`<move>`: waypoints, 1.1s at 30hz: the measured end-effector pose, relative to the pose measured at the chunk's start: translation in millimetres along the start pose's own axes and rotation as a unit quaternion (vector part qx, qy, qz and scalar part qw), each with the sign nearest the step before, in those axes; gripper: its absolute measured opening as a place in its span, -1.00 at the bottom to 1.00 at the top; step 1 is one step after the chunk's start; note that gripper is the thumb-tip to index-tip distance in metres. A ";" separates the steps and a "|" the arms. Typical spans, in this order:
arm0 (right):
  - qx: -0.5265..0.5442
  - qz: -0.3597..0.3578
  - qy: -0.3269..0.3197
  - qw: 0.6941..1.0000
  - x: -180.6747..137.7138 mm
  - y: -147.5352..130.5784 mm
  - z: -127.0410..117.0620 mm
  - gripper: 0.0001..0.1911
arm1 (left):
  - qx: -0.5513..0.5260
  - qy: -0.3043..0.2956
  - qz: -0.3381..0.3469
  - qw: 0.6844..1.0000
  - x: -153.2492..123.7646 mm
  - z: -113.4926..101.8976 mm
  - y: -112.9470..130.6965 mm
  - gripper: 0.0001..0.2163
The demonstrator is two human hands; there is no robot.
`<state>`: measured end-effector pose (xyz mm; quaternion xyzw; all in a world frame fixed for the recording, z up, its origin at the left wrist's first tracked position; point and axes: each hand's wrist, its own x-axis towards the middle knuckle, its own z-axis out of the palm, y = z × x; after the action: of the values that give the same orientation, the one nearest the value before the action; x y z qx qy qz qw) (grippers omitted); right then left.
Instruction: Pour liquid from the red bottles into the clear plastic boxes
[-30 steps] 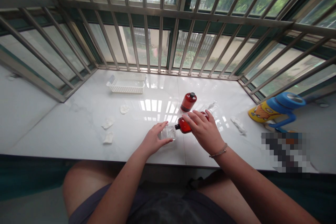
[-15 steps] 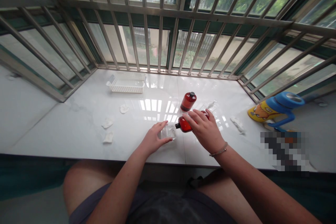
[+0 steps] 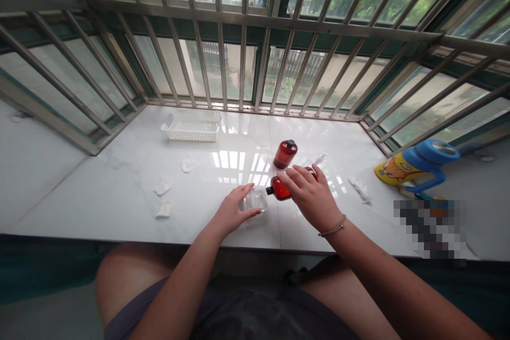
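Note:
My left hand (image 3: 235,208) is wrapped round a small clear container (image 3: 255,201), thumb on its near side and fingers on its far side. In my right hand (image 3: 311,196) lies a red see-through bottle (image 3: 282,188), tipped on its side. Its dark neck points left at the rim of the clear container. Whether liquid runs between them I cannot tell. Just behind stands a second red bottle (image 3: 286,154) with a black cap, upright and partly filled with dark red liquid. A clear plastic piece (image 3: 320,160) lies beyond my right hand, partly hidden by it.
A white perforated basket (image 3: 191,134) stands at the back left. Crumpled white tissues (image 3: 163,209) lie on the left, and another tissue (image 3: 359,189) on the right. A blue and yellow flask (image 3: 418,162) stands far right near a blurred-out patch. Metal bars (image 3: 255,16) line the window.
Almost nothing differs. Both hands keep their grips, and the red bottle stays tipped toward the clear container; the view has shifted very slightly.

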<state>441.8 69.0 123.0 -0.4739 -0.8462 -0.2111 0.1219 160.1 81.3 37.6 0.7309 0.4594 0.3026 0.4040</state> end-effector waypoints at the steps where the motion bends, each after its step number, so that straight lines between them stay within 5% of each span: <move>1: -0.001 -0.001 0.000 1.000 0.1 0.3 -0.4 -0.53 | -0.001 0.000 -0.001 1.000 0.0 0.1 0.1 -0.25; 33: -0.009 -0.014 0.008 1.000 3.6 1.9 -6.6 -0.52 | 0.005 -0.002 -0.004 1.000 -0.4 -0.1 -0.7 -0.23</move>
<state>441.5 69.5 130.7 -0.4618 -0.8496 -0.2239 0.1215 159.5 81.2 37.0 0.7317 0.4625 0.2972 0.4030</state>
